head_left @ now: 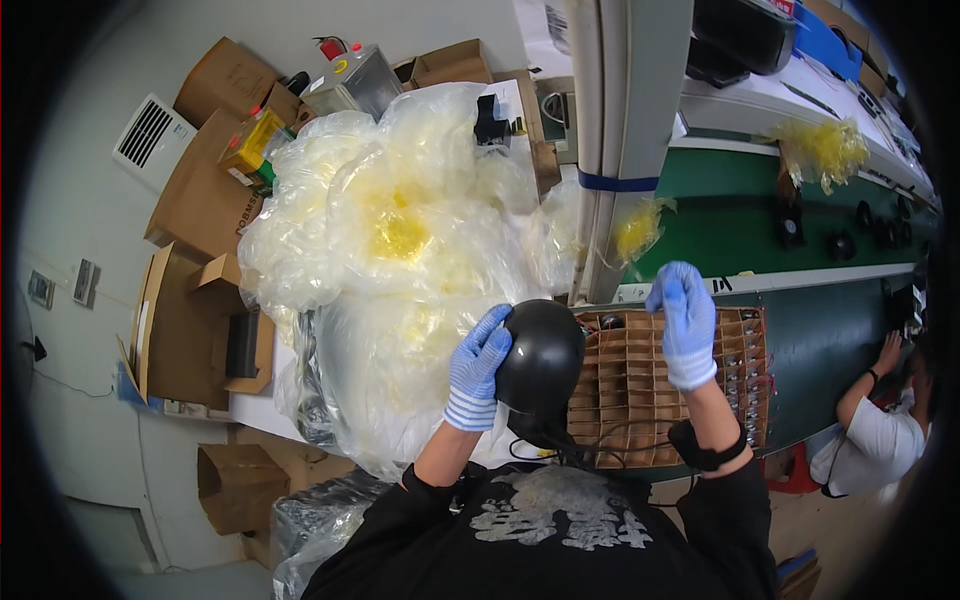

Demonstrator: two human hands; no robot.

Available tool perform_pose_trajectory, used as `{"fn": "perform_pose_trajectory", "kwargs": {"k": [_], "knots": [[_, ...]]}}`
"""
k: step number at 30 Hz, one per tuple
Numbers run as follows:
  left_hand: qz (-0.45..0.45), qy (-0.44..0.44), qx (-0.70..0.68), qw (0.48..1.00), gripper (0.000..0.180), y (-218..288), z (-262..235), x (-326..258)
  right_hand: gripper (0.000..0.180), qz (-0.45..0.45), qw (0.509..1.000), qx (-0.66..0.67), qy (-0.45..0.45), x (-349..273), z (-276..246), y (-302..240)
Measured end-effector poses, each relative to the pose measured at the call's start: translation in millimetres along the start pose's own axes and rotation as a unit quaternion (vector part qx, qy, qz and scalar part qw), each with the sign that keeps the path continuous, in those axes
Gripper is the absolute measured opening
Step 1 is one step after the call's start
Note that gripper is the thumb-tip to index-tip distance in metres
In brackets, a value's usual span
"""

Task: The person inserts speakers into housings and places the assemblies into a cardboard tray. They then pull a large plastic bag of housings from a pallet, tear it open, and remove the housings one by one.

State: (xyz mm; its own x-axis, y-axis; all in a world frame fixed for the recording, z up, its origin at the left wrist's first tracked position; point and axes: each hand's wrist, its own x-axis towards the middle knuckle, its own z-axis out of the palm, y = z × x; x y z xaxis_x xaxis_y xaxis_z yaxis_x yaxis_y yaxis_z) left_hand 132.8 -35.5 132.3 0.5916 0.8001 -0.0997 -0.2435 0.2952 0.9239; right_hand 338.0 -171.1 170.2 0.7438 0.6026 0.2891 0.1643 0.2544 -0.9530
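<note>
My left hand [478, 372], in a blue and white knit glove, grips the left side of a glossy black rounded shell [541, 352]. The shell's underside is hidden, and dark cables [610, 440] run below it. To the right, my right hand [687, 328], gloved alike, is raised over a cardboard divider tray [628, 385]. Its fingers are curled together; whatever they hold, if anything, cannot be made out. Small parts sit in the tray's right-hand cells, while many cells near its middle show only cardboard.
A large heap of clear plastic bags [400, 220] covers the table at left. Cardboard boxes [190, 320] stand beyond it. A grey post [625, 120] rises behind the tray. At right is a green conveyor [720, 200] with black parts, and a co-worker [880, 430] sits beside it.
</note>
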Motion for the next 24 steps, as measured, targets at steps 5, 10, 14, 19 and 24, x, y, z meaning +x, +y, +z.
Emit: {"fn": "perform_pose_trajectory", "kwargs": {"k": [5,10,14,19,24], "knots": [[-0.017,-0.047,-0.008,0.999,0.052,9.3,7.5,-5.4,0.009,-0.197,0.931,-0.281,0.125,60.7,0.9,49.3],[-0.019,-0.061,-0.018,0.998,0.055,14.7,3.9,-12.3,0.017,-0.173,0.944,-0.24,0.143,61.2,1.4,61.9],[-0.022,-0.072,0.002,0.997,0.054,18.7,7.8,-17.7,0.018,-0.108,0.915,-0.347,0.174,56.2,-28.9,47.9],[-0.061,-0.131,0.002,0.99,0.054,22.0,2.1,-27.8,0.019,-0.213,0.938,-0.272,0.027,-0.1,-35.1,2.6],[-0.19,-0.289,0.029,0.938,0.051,36.4,19.2,-41.4,0.097,-0.15,0.841,-0.212,-0.475,-45.9,0.3,-73.0]]}}
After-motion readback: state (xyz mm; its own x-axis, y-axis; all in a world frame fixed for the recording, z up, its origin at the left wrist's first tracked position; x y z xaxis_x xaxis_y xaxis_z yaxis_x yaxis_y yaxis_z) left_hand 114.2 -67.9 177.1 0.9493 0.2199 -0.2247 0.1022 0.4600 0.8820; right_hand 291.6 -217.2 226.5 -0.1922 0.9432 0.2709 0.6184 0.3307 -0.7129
